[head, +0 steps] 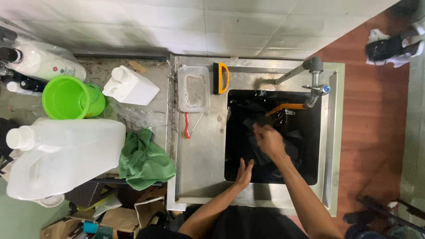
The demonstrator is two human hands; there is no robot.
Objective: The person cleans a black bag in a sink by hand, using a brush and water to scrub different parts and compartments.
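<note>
Filling the steel sink basin: a mass of dark cloth, spreading from the near wall toward the tap at the far right corner, with no clear long axis, only a heap bunching toward the far left. Lying ahead of both hands, away from the body, and slightly left of the right forearm. Reaching deepest: the right hand, arm stretching diagonally from lower right, fingers closing on a fold of the cloth near the basin's middle. Trailing nearer the body: the left hand, fingers extending flat and together, pressing down on the cloth just beside the near rim. Keeping apart from each other, right ahead of left. Dangling from the tap over the cloth: an orange hose.
</note>
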